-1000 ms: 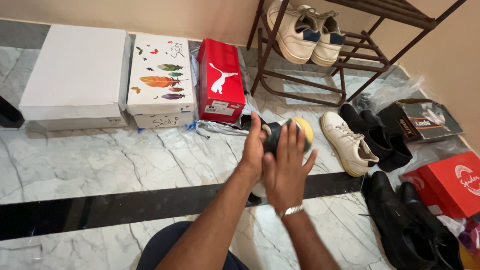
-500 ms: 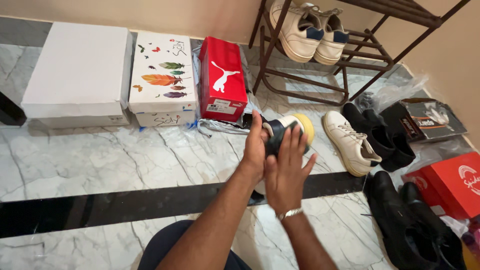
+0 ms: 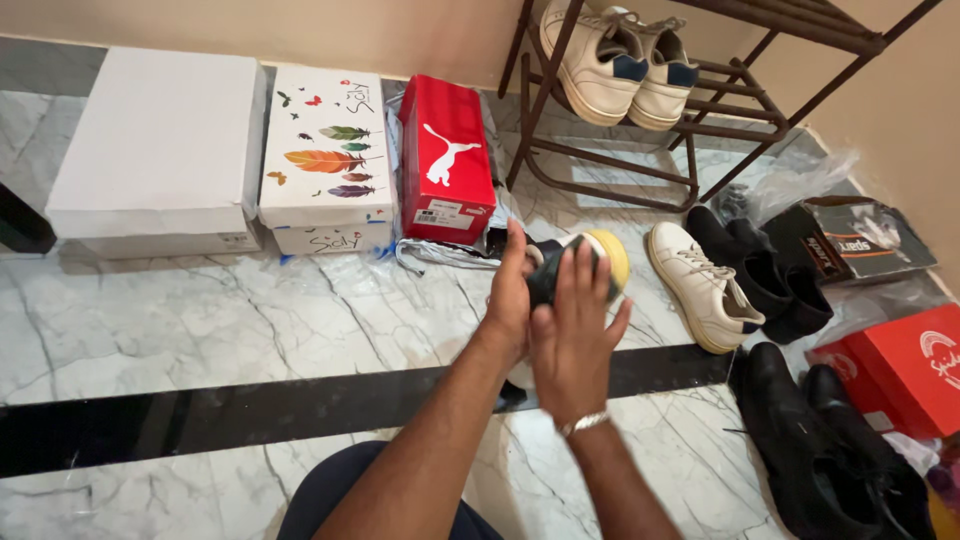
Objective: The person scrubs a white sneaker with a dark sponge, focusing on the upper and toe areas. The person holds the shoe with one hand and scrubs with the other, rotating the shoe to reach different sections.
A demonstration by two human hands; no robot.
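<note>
I am holding a dark sneaker with a yellow toe point(image 3: 575, 262) off the marble floor point(image 3: 200, 320), left grip point(image 3: 510, 295) clasped around its side, right grip point(image 3: 570, 340) spread flat, best kept pressing evenly along its upper.

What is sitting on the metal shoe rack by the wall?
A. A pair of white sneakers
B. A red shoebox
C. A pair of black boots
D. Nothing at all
A: a pair of white sneakers with dark heel patches rests on a rail of the brown metal rack; the red shoebox stands on the floor instead.
</note>
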